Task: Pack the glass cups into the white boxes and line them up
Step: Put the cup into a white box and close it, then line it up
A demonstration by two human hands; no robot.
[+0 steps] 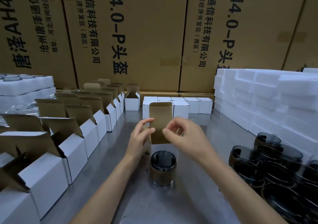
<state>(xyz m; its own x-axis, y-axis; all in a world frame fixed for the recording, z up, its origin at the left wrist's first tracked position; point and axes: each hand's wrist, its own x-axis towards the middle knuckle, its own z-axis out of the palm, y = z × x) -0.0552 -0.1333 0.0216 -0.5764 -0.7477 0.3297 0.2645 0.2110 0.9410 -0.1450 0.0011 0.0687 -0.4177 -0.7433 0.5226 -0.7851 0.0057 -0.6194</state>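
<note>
Head view looks down on a grey metal table [197,137]. At centre frame stands a white box [163,148] with its brown lid flap [160,115] upright. The left hand [140,137] sits at the box's left side, fingers loosely curled, thumb and forefinger touching the flap's left edge. The right hand [185,136] is at the flap's right edge, its fingers bent toward the flap; blur hides whether they pinch it. Just below the box, between the forearms, a dark glass cup [163,167] with a brown band stands upright on the table, apart from both hands. More cups [268,168] cluster at lower right. Open boxes [82,130] line the left side; closed boxes [192,104] sit in a row behind.
</note>
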